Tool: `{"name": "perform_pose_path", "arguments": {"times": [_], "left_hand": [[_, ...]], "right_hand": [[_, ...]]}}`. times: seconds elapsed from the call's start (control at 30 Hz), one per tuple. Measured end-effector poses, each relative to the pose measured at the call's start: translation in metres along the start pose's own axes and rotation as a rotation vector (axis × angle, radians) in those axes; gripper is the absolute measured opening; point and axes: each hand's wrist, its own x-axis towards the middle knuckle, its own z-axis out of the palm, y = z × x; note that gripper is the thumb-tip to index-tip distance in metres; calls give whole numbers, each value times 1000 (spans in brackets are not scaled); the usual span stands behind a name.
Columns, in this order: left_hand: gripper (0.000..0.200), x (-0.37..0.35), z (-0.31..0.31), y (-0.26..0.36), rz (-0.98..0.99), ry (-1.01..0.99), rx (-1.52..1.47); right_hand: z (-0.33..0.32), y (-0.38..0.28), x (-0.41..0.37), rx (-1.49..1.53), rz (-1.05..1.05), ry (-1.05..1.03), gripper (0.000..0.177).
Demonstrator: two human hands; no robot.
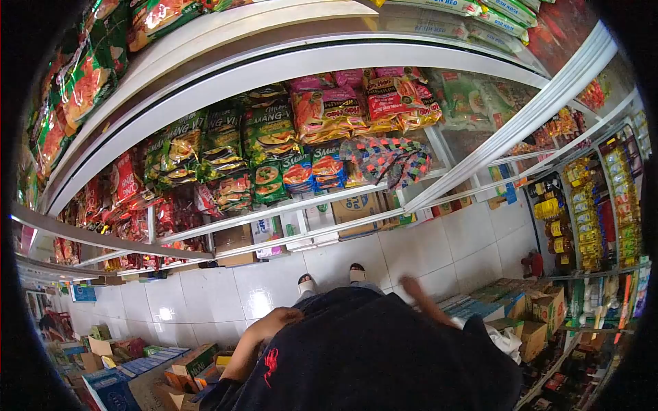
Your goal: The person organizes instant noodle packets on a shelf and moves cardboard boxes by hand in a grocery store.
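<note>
From my end I see the left hand (281,318) resting against the dark shirt (384,349); its fingertips are lost against the fabric, so I cannot tell whether they are open or closed. The right hand (416,291) is out over the tiled floor (205,294), away from the shirt front, too blurred for me to read its fingers; I make out nothing held in it. The patterned cloth (394,156) lies bunched at the front of the display case (411,53), beside the blue packets (329,168), with neither hand touching it. As for how far things have come, I judge the green packets (264,133) and pink packets (322,106) to be stacked in fair order, while the red packets (123,179) look more jumbled. Cartons (130,383) stand on the floor, some with flaps open.
</note>
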Motion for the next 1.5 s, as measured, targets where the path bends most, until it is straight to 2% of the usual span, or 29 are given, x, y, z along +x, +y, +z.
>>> {"name": "perform_pose_path", "arguments": {"times": [0.03, 0.07, 0.17, 0.2, 0.23, 0.3, 0.33, 0.43, 0.5, 0.53, 0.57, 0.63, 0.7, 0.73, 0.77, 0.8, 0.83, 0.9, 0.97, 1.07, 1.17, 1.23, 1.27, 1.3, 1.37, 1.43, 1.47, 1.5], "left_hand": [[30, -1, -1, 3, -33, 9, 90], [33, -1, -2, 6, -66, 19, 183], [36, -4, -2, 9, -12, 54, 213], [39, -4, -5, 18, -105, -29, 126], [39, -1, -9, 16, -104, -33, 133], [39, 3, -15, 10, -31, -217, -20], [39, 3, -16, 11, -35, -224, -17], [35, 8, -23, 32, -145, -262, 99], [32, 9, -19, 63, -225, -176, 288], [31, 16, -15, 51, -126, -120, 137], [31, 25, -18, 44, -121, -123, 136], [32, 48, -18, 57, -277, -86, -101], [34, 76, 2, 77, -28, -160, -115], [33, 92, 14, 95, 35, -300, -133], [30, 123, 30, 85, 129, -318, 83], [29, 148, 50, 87, 553, -442, 169], [29, 172, 80, 83, 670, -498, 414], [21, 202, 115, 85, 836, -848, 355], [23, 208, 120, 88, 823, -1007, 403], [27, 210, 102, 88, 702, -1044, 616], [32, 194, 68, 91, 498, -983, 784], [32, 165, 40, 99, 415, -833, 601], [32, 148, 27, 115, 338, -680, 425], [33, 123, 22, 146, 469, -515, 489], [33, 104, 23, 202, 503, -489, 822], [27, 86, 44, 234, 983, -554, 592], [28, 73, 69, 259, 1058, -757, 347], [28, 48, 91, 282, 1226, -750, 447]], "right_hand": [[12, 3, -39, 207, 201, -170, 26], [27, 9, -62, 296, 335, -243, 26], [43, 17, -110, 498, 561, -229, 25], [45, 19, -119, 537, 601, -213, 25], [45, 18, -124, 563, 626, -196, 25], [43, 20, -130, 606, 653, -163, 25], [43, 19, -130, 623, 656, -145, 25], [37, 15, -130, 651, 656, -108, 24], [32, 11, -128, 664, 643, -91, 24], [30, 9, -126, 666, 641, -87, 24], [29, 6, -125, 668, 635, -81, 24], [25, 3, -123, 670, 624, -73, 24], [22, 1, -122, 669, 617, -62, 24], [21, 0, -123, 671, 619, -63, 23], [21, -1, -122, 672, 616, -58, 23], [19, -3, -123, 671, 615, -55, 23], [17, -6, -122, 669, 613, -52, 23], [15, -9, -122, 676, 616, -45, 23], [12, -4, -124, 668, 611, -38, 23], [12, -5, -123, 683, 614, -41, 23], [14, -4, -120, 695, 611, -44, 23], [9, -2, -114, 703, 601, -48, 23], [7, -4, -110, 704, 589, -53, 23], [3, -5, -104, 704, 578, -59, 23], [-8, -4, -91, 695, 542, -72, 22], [-35, -11, -72, 668, 461, -72, 22], [-54, -18, -58, 652, 406, -62, 22], [-85, -27, -42, 641, 309, -16, 22]]}}
